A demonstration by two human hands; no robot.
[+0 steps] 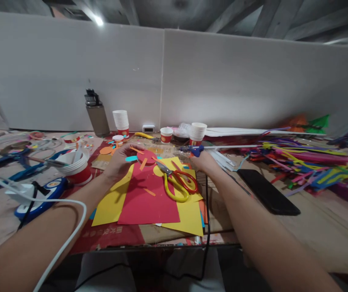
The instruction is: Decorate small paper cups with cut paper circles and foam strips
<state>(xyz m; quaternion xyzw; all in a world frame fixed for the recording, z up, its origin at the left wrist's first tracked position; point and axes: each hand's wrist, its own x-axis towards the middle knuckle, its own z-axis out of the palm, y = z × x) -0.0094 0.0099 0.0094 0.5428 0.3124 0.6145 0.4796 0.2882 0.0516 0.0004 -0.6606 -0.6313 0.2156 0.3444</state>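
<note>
My left hand (pixel 119 162) is closed on the edge of a round red paper piece (pixel 146 157) with orange and teal paper strips sticking out around it. My right hand (pixel 203 162) grips a blue hot glue gun (pixel 196 151), whose nozzle side faces left; a black cord (pixel 207 211) runs down from this hand. Between my arms lie a red paper sheet (pixel 149 202) and yellow sheets (pixel 189 223). Scissors with yellow and red handles (pixel 176 190) rest on the sheets, their blades pointing toward the red piece. A loose orange strip (pixel 150 192) is on the red sheet.
Stacked paper cups (pixel 120 119) and more cups (pixel 198 132) stand at the back near a bottle (pixel 97 117). Left are cups holding tools (pixel 78 170) and a white cable (pixel 81 219) crossing my forearm. A black phone (pixel 268 191) and colourful pipe cleaners (pixel 308 162) lie right.
</note>
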